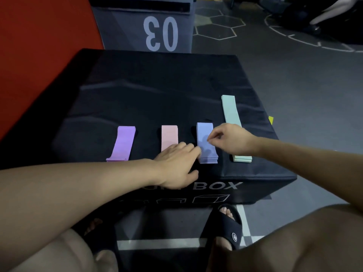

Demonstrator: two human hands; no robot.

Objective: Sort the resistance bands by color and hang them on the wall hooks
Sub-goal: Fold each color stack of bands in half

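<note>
both hands (pixel 176 161) (pixel 228 139) at blue band stack (pixel 206 142), near box's (pixel 157 91) front edge.

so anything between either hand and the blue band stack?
Nothing visible. The blue band stack lies open on the black box. The left hand touches its near left edge, lying partly over the pink bands. The right hand hangs right over it, fingertips curled. Wall hooks aren't in view.

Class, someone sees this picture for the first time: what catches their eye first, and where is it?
Four pastel band stacks lie in a row on the black box: purple, pink, blue, mint green. Both hands meet at the blue one, the left hand touching its edge, the right hand above it.
</note>
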